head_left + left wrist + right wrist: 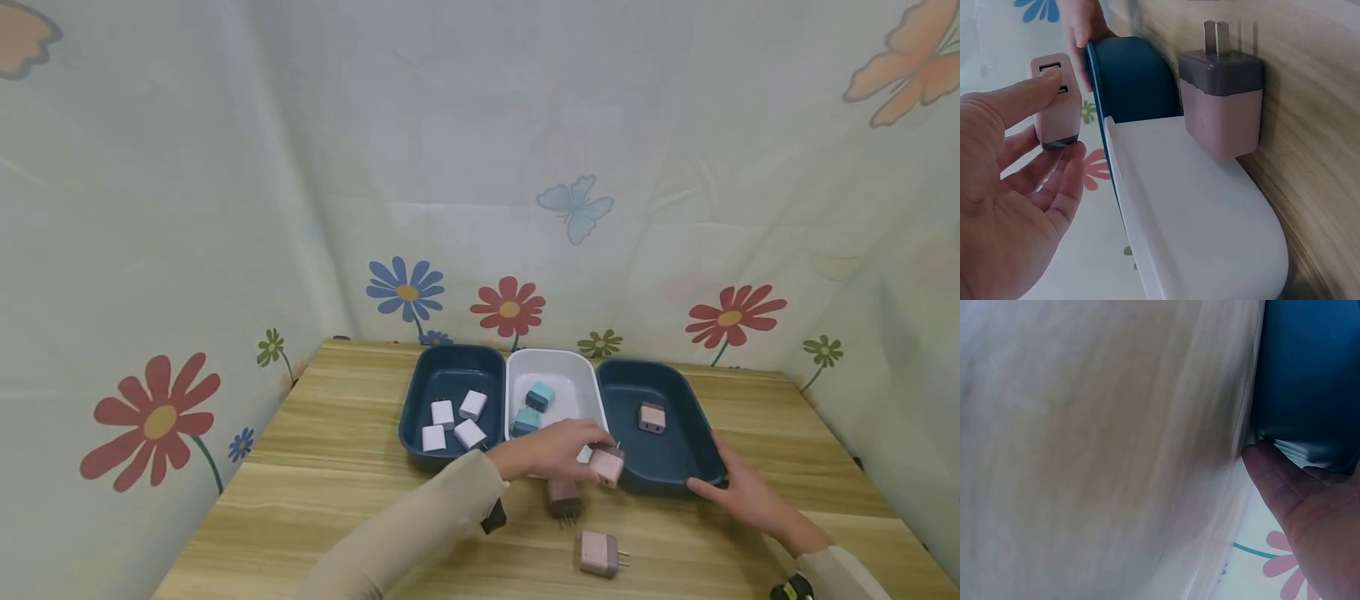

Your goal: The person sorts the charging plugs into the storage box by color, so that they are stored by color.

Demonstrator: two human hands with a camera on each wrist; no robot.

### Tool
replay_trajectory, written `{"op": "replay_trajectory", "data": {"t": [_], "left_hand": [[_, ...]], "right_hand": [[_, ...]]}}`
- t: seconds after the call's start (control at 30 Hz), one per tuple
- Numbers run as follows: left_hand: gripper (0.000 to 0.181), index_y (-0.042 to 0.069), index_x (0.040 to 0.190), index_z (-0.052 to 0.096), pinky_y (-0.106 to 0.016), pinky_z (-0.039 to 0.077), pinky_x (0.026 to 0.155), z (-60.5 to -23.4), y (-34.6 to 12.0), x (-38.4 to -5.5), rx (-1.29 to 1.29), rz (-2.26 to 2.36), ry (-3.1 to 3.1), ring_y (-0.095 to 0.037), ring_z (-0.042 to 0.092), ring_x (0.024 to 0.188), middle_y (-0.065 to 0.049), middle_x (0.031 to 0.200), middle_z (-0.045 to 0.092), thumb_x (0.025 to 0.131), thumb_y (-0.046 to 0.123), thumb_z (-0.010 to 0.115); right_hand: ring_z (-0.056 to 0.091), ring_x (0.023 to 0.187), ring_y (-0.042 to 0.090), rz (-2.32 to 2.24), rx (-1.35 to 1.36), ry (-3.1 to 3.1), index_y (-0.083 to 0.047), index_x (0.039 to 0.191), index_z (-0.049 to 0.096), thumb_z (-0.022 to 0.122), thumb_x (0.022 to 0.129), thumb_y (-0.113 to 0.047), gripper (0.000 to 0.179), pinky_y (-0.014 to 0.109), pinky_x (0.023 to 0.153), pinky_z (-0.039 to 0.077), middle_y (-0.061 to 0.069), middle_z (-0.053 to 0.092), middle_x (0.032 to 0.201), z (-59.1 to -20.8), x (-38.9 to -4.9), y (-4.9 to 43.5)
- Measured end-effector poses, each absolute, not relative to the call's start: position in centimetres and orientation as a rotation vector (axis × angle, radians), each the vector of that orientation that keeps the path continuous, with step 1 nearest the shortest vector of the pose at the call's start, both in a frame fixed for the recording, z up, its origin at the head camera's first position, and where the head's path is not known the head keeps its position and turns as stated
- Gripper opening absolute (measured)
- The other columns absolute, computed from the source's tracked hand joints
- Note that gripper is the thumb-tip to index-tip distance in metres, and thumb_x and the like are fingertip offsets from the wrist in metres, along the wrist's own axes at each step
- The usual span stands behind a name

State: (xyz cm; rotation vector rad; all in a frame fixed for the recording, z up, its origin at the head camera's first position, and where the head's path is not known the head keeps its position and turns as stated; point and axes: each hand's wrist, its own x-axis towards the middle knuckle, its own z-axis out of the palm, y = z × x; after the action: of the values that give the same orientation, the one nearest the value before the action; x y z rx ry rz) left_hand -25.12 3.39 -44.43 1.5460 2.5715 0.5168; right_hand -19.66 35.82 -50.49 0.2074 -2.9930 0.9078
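Observation:
My left hand (558, 450) pinches a pink USB charger (607, 467) between thumb and fingers, above the near edge between the white tray (573, 360) and the right dark blue tray (633, 479). In the left wrist view, two USB ports show on this charger's face, beside the thumb. My right hand (750, 496) grips the near right corner of the right blue tray, thumb at the front and fingers along the side. One pink-brown charger (652, 417) lies inside that tray. On the table in front are a brown-looking charger (564, 498) and a pink charger (598, 553), their prongs showing.
A second dark blue tray (406, 425) at the left holds several white chargers (470, 434). Teal chargers (527, 421) lie in the white tray. All three trays stand side by side on the wooden table (337, 442). A flowered curtain (450, 167) hangs behind.

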Motion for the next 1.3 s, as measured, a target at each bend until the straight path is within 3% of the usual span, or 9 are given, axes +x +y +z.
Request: {"op": "replay_trajectory", "data": {"t": [0.5,1.3], "left_hand": [[0.050,0.018,0.131,0.054,-0.013,0.039,0.076,-44.4,6.6,-26.8,1.454,0.490,2.591,-0.005,0.051,0.093,0.007,0.114,0.056,0.086,0.031,0.070],[0.050,0.014,0.130,0.054,-0.014,0.040,0.076,-45.4,8.5,-29.5,1.327,0.565,2.694,-0.003,0.050,0.090,0.004,0.113,0.056,0.087,0.035,0.068]], "right_hand": [[0.024,0.126,0.057,0.881,0.185,-3.014,0.014,0.144,0.004,0.067,0.084,-0.046,0.105,0.067,0.097,0.025,0.043,0.016,0.142,-50.0,-19.6,35.4],[0.025,0.126,0.056,0.893,0.172,-3.027,0.012,0.145,0.004,0.066,0.086,-0.045,0.103,0.067,0.096,0.027,0.042,0.016,0.143,-49.6,-19.7,35.3]]}}
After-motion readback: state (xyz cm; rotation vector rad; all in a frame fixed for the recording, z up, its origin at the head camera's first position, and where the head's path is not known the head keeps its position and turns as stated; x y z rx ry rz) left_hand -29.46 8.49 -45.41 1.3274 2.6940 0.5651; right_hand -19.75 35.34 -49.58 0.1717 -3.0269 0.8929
